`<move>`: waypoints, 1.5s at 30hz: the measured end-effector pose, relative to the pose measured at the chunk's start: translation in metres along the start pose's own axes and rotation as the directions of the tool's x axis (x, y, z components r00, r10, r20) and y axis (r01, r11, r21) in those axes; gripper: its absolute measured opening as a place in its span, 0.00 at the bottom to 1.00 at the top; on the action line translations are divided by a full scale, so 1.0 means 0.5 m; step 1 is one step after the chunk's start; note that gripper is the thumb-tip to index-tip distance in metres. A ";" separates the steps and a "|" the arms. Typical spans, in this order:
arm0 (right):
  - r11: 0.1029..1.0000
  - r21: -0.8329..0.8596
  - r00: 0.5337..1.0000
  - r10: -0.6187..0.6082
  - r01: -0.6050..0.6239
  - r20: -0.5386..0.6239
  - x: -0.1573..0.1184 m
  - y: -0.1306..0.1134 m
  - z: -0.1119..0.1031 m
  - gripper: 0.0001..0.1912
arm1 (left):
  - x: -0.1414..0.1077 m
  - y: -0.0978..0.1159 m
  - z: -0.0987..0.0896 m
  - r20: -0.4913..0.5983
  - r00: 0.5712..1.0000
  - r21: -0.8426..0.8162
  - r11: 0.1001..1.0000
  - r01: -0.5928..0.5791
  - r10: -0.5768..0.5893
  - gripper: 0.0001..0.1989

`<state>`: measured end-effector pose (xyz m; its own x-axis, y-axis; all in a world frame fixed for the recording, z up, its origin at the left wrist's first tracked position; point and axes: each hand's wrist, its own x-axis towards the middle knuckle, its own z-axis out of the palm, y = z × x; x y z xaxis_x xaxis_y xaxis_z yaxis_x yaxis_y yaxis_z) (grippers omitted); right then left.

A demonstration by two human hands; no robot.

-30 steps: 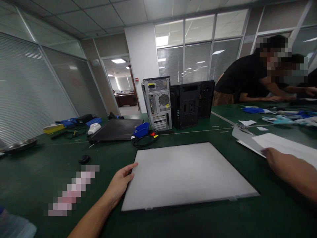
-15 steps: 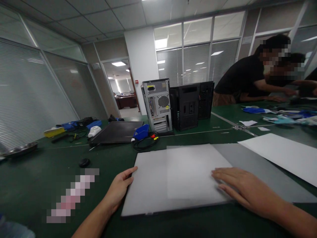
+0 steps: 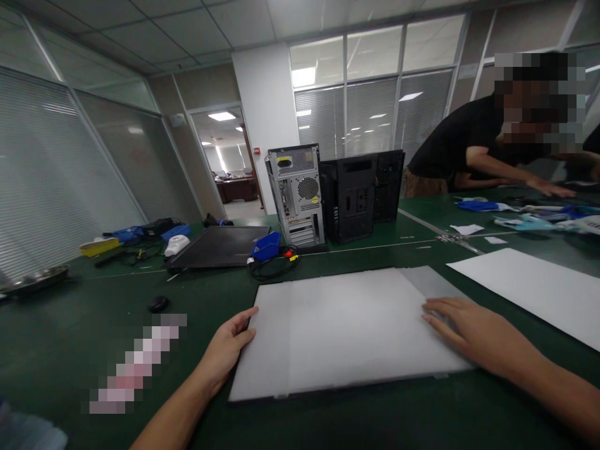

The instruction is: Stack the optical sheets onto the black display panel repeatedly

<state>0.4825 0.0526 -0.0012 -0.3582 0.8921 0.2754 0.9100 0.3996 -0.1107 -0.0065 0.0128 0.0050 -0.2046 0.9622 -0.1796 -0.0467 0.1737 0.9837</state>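
A flat white panel [image 3: 265,347] with a thin dark border lies on the green table. My left hand [image 3: 229,344] grips its left edge, thumb on the near side and fingers along the rim. Over the panel lies a translucent sheet [image 3: 356,325], its left edge a little inside the panel's and its right part reaching past the panel's right side. On that right part rests my right hand [image 3: 462,322], fingers stretched out and nearly flat. My hand and forearm hide the sheet's near right corner.
A white sheet [image 3: 534,287] lies at right. Computer towers [image 3: 300,194] stand behind, beside a dark flat screen [image 3: 220,247] and a blue device with cables [image 3: 266,246]. A round black object [image 3: 158,304] sits at left. A person [image 3: 469,137] leans over the table at far right.
The translucent sheet has slid left over the panel, covering more of it. My right hand has shifted slightly right and up in view. My left hand keeps its hold.
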 end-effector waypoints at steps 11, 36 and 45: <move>0.958 0.142 0.954 -0.269 0.250 0.131 -0.010 -0.054 -0.013 0.23 | -0.001 -0.001 -0.003 0.037 0.999 0.010 0.999 -0.033 0.032 0.29; 0.961 0.150 0.960 -0.251 0.231 0.125 -0.005 -0.033 -0.025 0.19 | 0.009 -0.013 -0.003 0.037 0.999 0.002 1.000 -0.028 0.027 0.27; 0.959 0.157 0.958 -0.255 0.234 0.132 0.000 -0.036 -0.022 0.20 | 0.005 -0.008 0.002 -0.013 0.999 0.019 0.998 -0.052 0.053 0.27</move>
<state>0.4687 0.0430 0.0114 -0.6029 0.7802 0.1665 0.7564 0.6254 -0.1916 -0.0059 0.0146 0.0007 -0.2190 0.9673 -0.1277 -0.0171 0.1270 0.9918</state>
